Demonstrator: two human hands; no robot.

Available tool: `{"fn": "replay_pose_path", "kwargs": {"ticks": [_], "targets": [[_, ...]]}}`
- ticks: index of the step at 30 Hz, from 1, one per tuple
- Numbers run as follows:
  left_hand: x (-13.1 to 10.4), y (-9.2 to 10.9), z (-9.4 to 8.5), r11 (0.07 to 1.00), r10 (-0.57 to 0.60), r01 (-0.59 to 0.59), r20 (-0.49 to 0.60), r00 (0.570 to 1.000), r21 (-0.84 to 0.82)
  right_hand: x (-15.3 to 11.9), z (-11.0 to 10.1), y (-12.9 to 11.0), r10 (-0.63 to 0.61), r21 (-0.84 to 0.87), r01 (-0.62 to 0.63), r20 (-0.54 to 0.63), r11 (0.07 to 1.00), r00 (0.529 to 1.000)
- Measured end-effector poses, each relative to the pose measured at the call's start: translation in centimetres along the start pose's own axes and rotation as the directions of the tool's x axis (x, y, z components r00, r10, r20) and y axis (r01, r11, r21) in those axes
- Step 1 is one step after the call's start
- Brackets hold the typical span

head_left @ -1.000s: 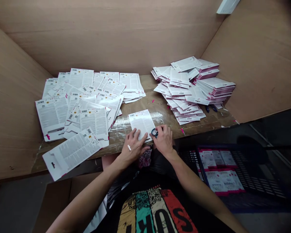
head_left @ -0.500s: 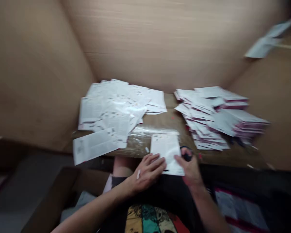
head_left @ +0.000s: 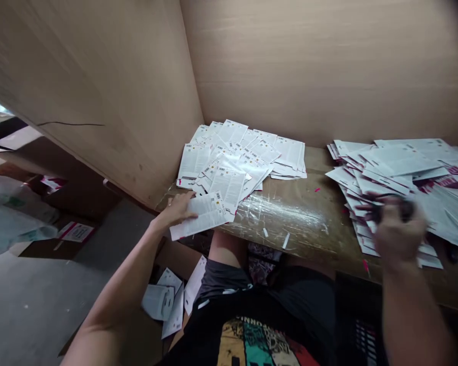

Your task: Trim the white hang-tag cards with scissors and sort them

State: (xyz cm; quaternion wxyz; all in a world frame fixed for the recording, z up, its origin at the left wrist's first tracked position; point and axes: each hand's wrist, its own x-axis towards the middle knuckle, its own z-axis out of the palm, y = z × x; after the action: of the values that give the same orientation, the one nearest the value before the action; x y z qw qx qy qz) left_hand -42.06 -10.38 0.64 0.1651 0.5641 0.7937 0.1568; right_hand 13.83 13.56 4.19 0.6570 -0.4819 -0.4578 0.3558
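My left hand (head_left: pixel 179 209) grips the left end of a flat white printed packet (head_left: pixel 204 216), thumb on top. That packet lies tilted at the front of a spread pile of similar packets (head_left: pixel 231 152) and overhangs the table's front edge. Over the right-hand pile of white packets with magenta edges (head_left: pixel 359 198), my right hand (head_left: pixel 399 231) is smeared by motion. Its fingers are closed around black-handled scissors (head_left: pixel 404 207), whose blades I cannot make out clearly.
Small white strips (head_left: pixel 286 241) lie on the wooden table (head_left: pixel 282 203). Tall board walls (head_left: pixel 320 71) stand behind and at left. Below, a cardboard box (head_left: pixel 137 330) holds several white packets (head_left: pixel 171 300). Plastic bags (head_left: pixel 15 218) are on the far left.
My view has swung left. My hands have parted: the left moved to a packet on the left pile, the right moved right with the scissors. The packet between them has left the table edge.
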Motion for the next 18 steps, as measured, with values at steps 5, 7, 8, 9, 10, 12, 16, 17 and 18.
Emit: {"fn": "replay_pose_path", "kwargs": {"ticks": [5,7,8,9,10,12,16,17,18], "targets": [[0.0,6.1,1.4,0.919,0.048,-0.081,-0.094,0.994,-0.386,-10.1,1.3,2.2,0.133,0.085,-0.168,0.317,0.982,0.939],[0.5,10.2,4.8,0.793,0.023,-0.119,-0.166,0.986,-0.597,-12.1,1.6,2.2,0.165,0.137,-0.232,0.38,0.963,0.91],[0.8,12.5,6.9,0.742,0.005,-0.119,-0.172,0.985,-0.66,-12.7,1.8,2.3,0.179,0.143,-0.258,0.416,0.955,0.892],[1.1,14.7,9.0,0.719,-0.015,-0.105,-0.166,0.986,-0.687,-13.0,2.1,2.5,0.193,0.135,-0.282,0.455,0.95,0.869],[1.3,16.8,11.1,0.736,-0.029,-0.085,-0.156,0.987,-0.672,-13.2,2.4,2.8,0.208,0.109,-0.297,0.492,0.949,0.845],[1.6,20.0,14.3,0.853,-0.029,-0.054,-0.15,0.988,-0.519,-13.2,2.8,3.9,0.228,0.008,-0.278,0.548,0.961,0.805],[2.4,21.9,17.1,0.981,0.161,-0.177,-0.179,0.971,-0.074,-12.7,2.6,6.4,0.218,-0.188,-0.128,0.615,0.974,0.758],[2.8,21.7,17.4,0.966,0.248,-0.256,-0.174,0.953,-0.028,-12.6,2.4,6.8,0.215,-0.2,-0.113,0.622,0.973,0.753],[3.2,21.4,17.6,0.935,0.348,-0.354,-0.157,0.924,-0.011,-12.6,2.1,7.2,0.214,-0.199,-0.112,0.624,0.974,0.752]]}}
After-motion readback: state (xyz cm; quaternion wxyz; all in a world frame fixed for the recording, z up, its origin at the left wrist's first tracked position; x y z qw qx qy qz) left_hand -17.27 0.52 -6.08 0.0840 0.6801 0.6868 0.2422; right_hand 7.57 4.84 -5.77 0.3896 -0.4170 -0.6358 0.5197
